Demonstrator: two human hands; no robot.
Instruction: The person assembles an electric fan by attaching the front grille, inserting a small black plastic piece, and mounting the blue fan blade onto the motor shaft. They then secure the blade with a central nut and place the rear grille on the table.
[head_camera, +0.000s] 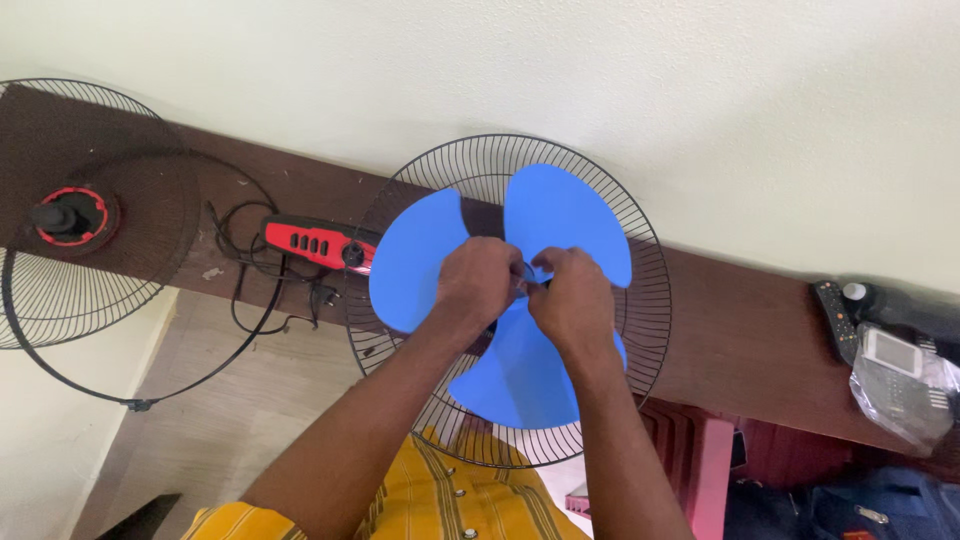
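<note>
A blue three-bladed fan blade sits inside a round black wire guard on a brown wooden counter. My left hand and my right hand meet at the hub in the blade's middle, fingers closed around a small dark part there. The hub itself is mostly hidden under my fingers. A red and black fan body lies just left of the guard.
A second wire guard with a red-ringed motor hub lies at the counter's left end, with a loose black ring and a black cable beside it. Remotes and a plastic-wrapped device lie at the right. A pink stool stands below.
</note>
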